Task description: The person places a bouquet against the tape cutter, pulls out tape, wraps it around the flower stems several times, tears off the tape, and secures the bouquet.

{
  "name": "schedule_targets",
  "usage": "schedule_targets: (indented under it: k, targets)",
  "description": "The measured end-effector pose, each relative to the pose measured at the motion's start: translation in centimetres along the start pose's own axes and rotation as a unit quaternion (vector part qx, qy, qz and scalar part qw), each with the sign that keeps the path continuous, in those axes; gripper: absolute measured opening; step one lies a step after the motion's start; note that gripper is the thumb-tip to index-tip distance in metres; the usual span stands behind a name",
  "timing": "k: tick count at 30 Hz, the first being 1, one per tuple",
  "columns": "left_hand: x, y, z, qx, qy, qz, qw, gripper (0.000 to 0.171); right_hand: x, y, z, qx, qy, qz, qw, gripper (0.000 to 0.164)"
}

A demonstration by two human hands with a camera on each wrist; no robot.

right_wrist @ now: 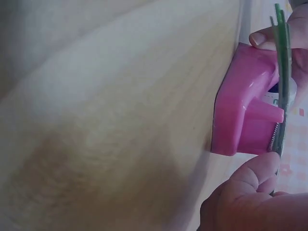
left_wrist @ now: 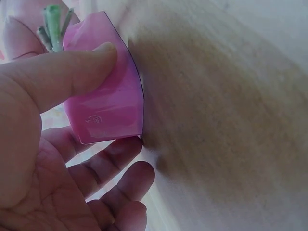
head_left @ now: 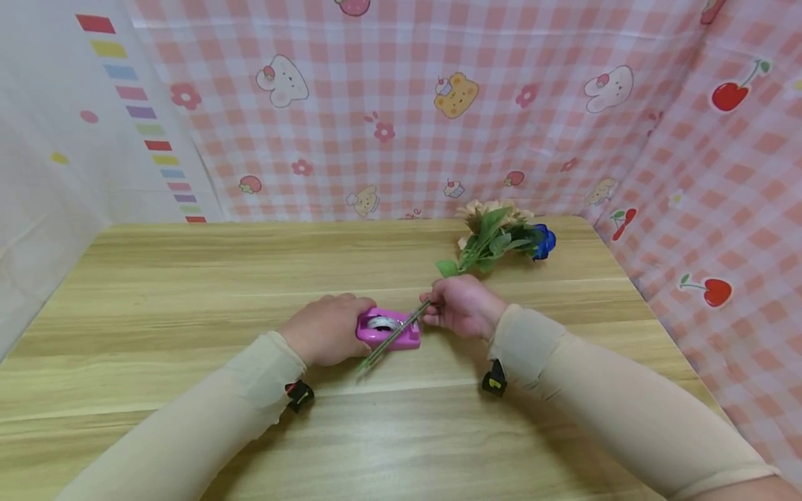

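Note:
A pink tape dispenser [head_left: 404, 340] with a roll of tape [head_left: 381, 323] in it sits on the wooden table. My left hand [head_left: 328, 329] grips its left end; the left wrist view shows the thumb pressed along one side of the dispenser [left_wrist: 108, 108] and fingers at the other. My right hand [head_left: 466, 306] pinches a bundle of green stems [head_left: 383, 346], which slants across the dispenser's top, close to the serrated cutter [right_wrist: 274, 138]. Past that hand the stems lead to green leaves [head_left: 491, 226], beige flowers [head_left: 520, 211] and a blue rose [head_left: 544, 242].
The wooden table [head_left: 188, 292] reaches back to a pink checked curtain [head_left: 351, 146] with cartoon prints. More checked cloth [head_left: 739, 209] hangs at the right, and white cloth [head_left: 50, 139] at the left. Small black devices [head_left: 495, 379] are strapped at both wrists.

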State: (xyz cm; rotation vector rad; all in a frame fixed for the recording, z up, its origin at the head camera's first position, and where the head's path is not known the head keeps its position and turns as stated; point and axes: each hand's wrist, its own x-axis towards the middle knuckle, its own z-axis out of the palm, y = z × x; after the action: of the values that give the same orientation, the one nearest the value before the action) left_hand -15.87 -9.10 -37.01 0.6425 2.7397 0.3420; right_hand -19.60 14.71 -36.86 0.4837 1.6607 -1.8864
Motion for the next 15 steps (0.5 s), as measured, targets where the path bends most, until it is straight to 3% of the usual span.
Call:
schedule_targets:
  k: [15]
  targets:
    - [-0.14, 0.2, -0.23, 0.0, 0.001, -0.002, 1.0, 0.062, -0.35, 0.21, 0.36, 0.01, -0.018, -0.001, 1.0, 0.015]
